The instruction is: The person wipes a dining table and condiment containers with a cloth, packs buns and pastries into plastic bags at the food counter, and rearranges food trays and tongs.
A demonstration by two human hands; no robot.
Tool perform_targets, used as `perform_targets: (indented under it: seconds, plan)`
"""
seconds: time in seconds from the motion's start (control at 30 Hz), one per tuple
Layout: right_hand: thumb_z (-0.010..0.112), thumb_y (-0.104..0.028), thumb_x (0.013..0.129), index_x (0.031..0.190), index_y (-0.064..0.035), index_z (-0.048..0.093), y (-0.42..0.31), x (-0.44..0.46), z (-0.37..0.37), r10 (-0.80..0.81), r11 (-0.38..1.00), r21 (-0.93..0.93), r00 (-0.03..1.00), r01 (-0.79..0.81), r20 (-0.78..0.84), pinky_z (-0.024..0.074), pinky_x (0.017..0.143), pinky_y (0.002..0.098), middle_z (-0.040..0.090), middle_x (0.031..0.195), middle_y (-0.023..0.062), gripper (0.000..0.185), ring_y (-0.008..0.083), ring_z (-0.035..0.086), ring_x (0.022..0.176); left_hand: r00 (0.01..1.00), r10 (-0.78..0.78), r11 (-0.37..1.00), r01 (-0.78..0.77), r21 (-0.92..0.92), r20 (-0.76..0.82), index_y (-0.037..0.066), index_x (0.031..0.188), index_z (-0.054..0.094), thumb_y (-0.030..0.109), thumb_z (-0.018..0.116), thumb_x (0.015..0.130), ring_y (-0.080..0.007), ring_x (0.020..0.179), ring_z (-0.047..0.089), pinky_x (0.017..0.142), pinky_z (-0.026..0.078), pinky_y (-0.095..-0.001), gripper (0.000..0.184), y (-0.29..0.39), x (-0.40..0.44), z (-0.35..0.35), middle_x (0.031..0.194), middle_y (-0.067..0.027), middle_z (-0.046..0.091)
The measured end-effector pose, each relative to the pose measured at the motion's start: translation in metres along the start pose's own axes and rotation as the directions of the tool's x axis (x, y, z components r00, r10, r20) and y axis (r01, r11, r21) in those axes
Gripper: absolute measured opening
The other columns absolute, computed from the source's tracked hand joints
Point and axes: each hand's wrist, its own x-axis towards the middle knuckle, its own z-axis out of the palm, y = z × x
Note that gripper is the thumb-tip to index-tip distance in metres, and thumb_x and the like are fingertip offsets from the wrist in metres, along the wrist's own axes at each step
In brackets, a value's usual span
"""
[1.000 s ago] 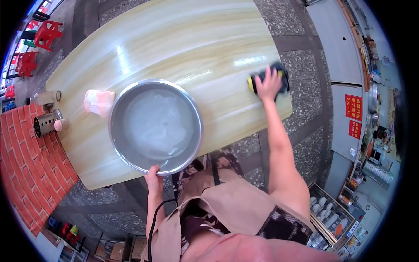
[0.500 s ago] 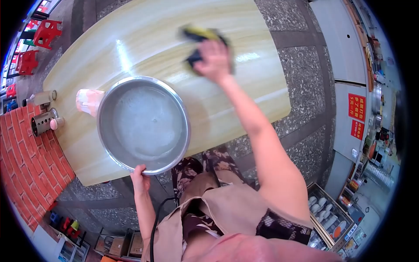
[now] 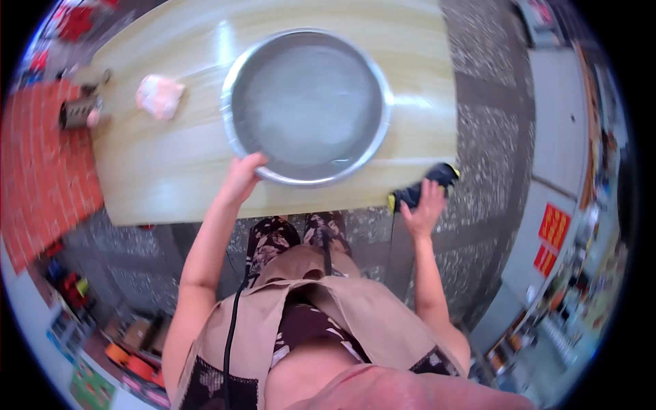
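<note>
A wide metal basin (image 3: 307, 182) with cloudy water in it rests on the pale, streaked table (image 3: 171, 171). My left hand (image 3: 242, 179) grips its rim at the near left side, thumb over the edge. At the table's near right corner, my right hand (image 3: 426, 208) presses on a dark cloth (image 3: 408, 197) with yellow edges. The fingers lie across the cloth, and it reaches the table's edge. To the left of the basin is a crumpled pinkish-white plastic packet (image 3: 160, 97), touched by neither hand.
A perforated metal holder (image 3: 76, 113) stands at the table's left end, beside a red brick-patterned surface (image 3: 48, 164). On the right, across the speckled floor, are grey cabinets (image 3: 564, 130) with red signs (image 3: 554, 227). Red stools (image 3: 75, 24) are at the upper left.
The basin has slid right and away from me, with my left hand still on its rim. My right hand and the cloth have come from the table's far middle to its near right corner.
</note>
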Motion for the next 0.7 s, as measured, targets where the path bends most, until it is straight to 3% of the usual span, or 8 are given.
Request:
perform_targets:
  seconds: [0.3, 0.37, 0.4, 0.43, 0.5, 0.57, 0.6, 0.7]
  plan:
    - [0.057, -0.045, 0.08, 0.14, 0.0042, 0.025, -0.048, 0.016, 0.028, 0.195, 0.98, 0.01, 0.966, -0.197, -0.171, 0.0171, 0.106, 0.0591, 0.021, 0.144, 0.0326, 0.083, 0.0518, 0.02, 0.131, 0.967, 0.016, 0.952, -0.092, 0.293, 0.253, -0.003, 0.101, 0.056, 0.017, 0.06, 0.076, -0.0155, 0.069, 0.06, 0.057, 0.051, -0.0289, 0.033, 0.026, 0.026, 0.075, 0.086, -0.0112, 0.06]
    - [0.055, -0.043, 0.081, 0.139, 0.0058, 0.025, -0.092, 0.008, 0.027, 0.153, 0.988, 0.018, 0.974, -0.152, -0.169, 0.017, 0.107, 0.0583, 0.02, 0.144, 0.0324, 0.082, 0.0525, 0.02, 0.131, 0.95, 0.007, 0.85, -0.17, 0.499, 0.312, 0.002, 0.112, 0.054, 0.031, 0.069, 0.074, -0.0147, 0.077, 0.059, 0.069, 0.051, -0.0315, 0.049, 0.045, 0.019, 0.068, 0.096, -0.01, 0.06]
    - [0.054, -0.042, 0.081, 0.139, 0.0064, 0.025, -0.112, 0.006, 0.028, 0.126, 0.992, 0.049, 0.974, -0.119, -0.189, 0.017, 0.107, 0.0579, 0.02, 0.144, 0.0321, 0.082, 0.0527, 0.02, 0.131, 0.924, 0.318, 0.712, -0.381, 0.59, 0.213, 0.005, 0.116, 0.052, 0.034, 0.07, 0.074, -0.0174, 0.077, 0.06, 0.07, 0.051, -0.0325, 0.053, 0.044, 0.031, 0.049, 0.1, -0.0102, 0.059]
    - [0.054, -0.039, 0.081, 0.138, 0.0075, 0.026, -0.129, 0.005, 0.026, 0.074, 0.995, 0.077, 0.967, -0.057, -0.242, 0.0199, 0.105, 0.0576, 0.025, 0.142, 0.0304, 0.079, 0.0527, 0.025, 0.128, 0.786, 0.6, 0.505, -0.517, 0.691, 0.149, 0.007, 0.119, 0.05, 0.037, 0.071, 0.075, -0.0201, 0.077, 0.06, 0.071, 0.051, -0.0334, 0.057, 0.042, 0.046, 0.021, 0.104, -0.0105, 0.057]
    - [0.053, -0.037, 0.082, 0.136, 0.007, 0.03, -0.134, 0.004, 0.031, 0.066, 0.996, 0.076, 0.975, -0.051, -0.21, 0.0212, 0.103, 0.0585, 0.029, 0.14, 0.0294, 0.073, 0.052, 0.028, 0.125, 0.395, 0.917, 0.179, -0.29, 0.94, -0.053, 0.012, 0.12, 0.05, 0.033, 0.071, 0.075, -0.0253, 0.078, 0.06, 0.072, 0.051, -0.0368, 0.054, 0.061, 0.066, -0.035, 0.105, -0.0089, 0.054]
    - [0.052, -0.028, 0.083, 0.124, 0.0071, 0.043, -0.141, -0.005, 0.021, 0.087, 0.995, 0.062, 0.98, -0.077, -0.177, 0.0319, 0.095, 0.0556, 0.044, 0.128, 0.0278, 0.055, 0.047, 0.042, 0.115, 0.238, 0.964, 0.139, -0.06, 0.988, -0.121, 0.01, 0.106, 0.056, 0.027, 0.072, 0.075, -0.0321, 0.091, 0.059, 0.071, 0.051, -0.0438, 0.039, 0.086, 0.076, -0.101, 0.102, -0.015, 0.055]
    - [0.052, -0.028, 0.083, 0.124, 0.0071, 0.043, -0.144, -0.011, 0.017, 0.096, 0.995, 0.033, 0.978, -0.091, -0.185, 0.0319, 0.095, 0.0556, 0.044, 0.128, 0.0278, 0.055, 0.047, 0.042, 0.115, 0.331, 0.939, 0.101, -0.008, 0.995, -0.093, 0.009, 0.102, 0.056, 0.026, 0.07, 0.076, -0.0311, 0.09, 0.06, 0.07, 0.051, -0.0438, 0.034, 0.082, 0.085, -0.126, 0.1, -0.014, 0.056]
    - [0.053, -0.023, 0.084, 0.109, 0.0055, 0.053, -0.202, -0.027, -0.019, 0.256, 0.84, 0.402, 0.92, -0.363, 0.297, 0.0457, 0.081, 0.0407, 0.061, 0.095, 0.0268, 0.038, 0.0412, 0.058, 0.091, 0.474, 0.879, 0.067, -0.029, 0.997, -0.045, 0.009, 0.095, 0.058, 0.023, 0.068, 0.077, -0.0296, 0.086, 0.06, 0.068, 0.051, -0.0434, 0.025, 0.074, 0.096, -0.17, 0.093, -0.0113, 0.057]
